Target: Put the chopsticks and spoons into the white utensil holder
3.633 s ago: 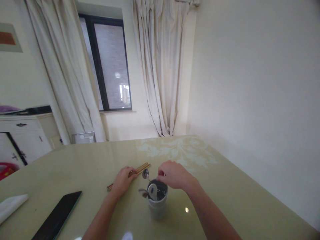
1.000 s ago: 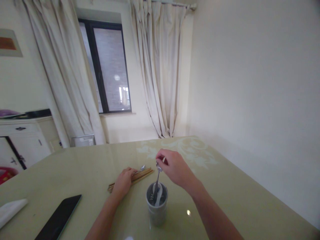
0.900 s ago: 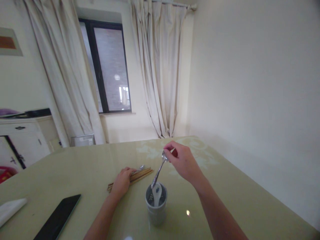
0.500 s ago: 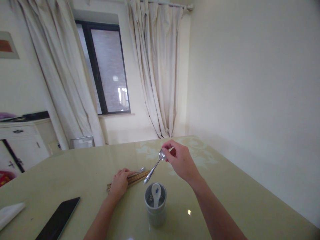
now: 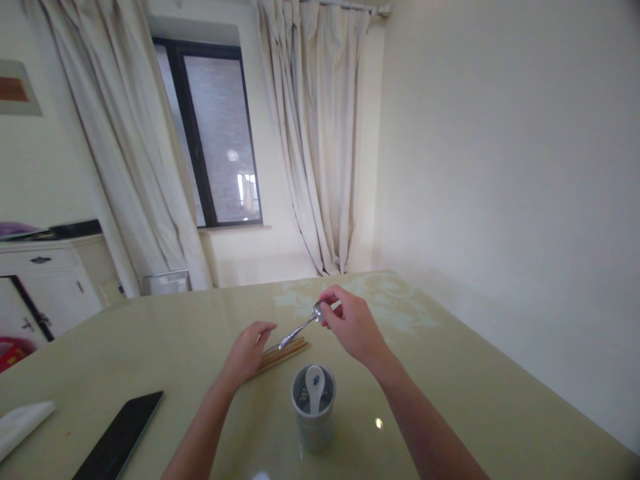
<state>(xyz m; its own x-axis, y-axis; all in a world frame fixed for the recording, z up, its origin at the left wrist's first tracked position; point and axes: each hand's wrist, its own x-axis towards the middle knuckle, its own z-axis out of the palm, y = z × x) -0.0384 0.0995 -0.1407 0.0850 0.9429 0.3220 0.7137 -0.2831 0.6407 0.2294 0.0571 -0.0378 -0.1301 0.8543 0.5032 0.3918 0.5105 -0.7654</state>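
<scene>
Glossy worktop (image 5: 450,373) carries chopsticks (image 5: 283,353) under the loosely open left hand (image 5: 247,350), while the right hand (image 5: 350,323) pinches a metal spoon (image 5: 299,327) by its bowl, handle angled toward them.

No legible text or labels.

Hidden and cut-off parts around the hands

The left hand (image 5: 247,352) is covering the near ends of the chopsticks (image 5: 283,353), and the right hand (image 5: 350,323) is hiding most of the bowl of the metal spoon (image 5: 298,327). The holder (image 5: 313,419) is concealing the handle of the white spoon (image 5: 315,387). At 8 o'clock, the frame edge is cutting the black tablet (image 5: 119,440) and the white cloth (image 5: 23,420).
</scene>
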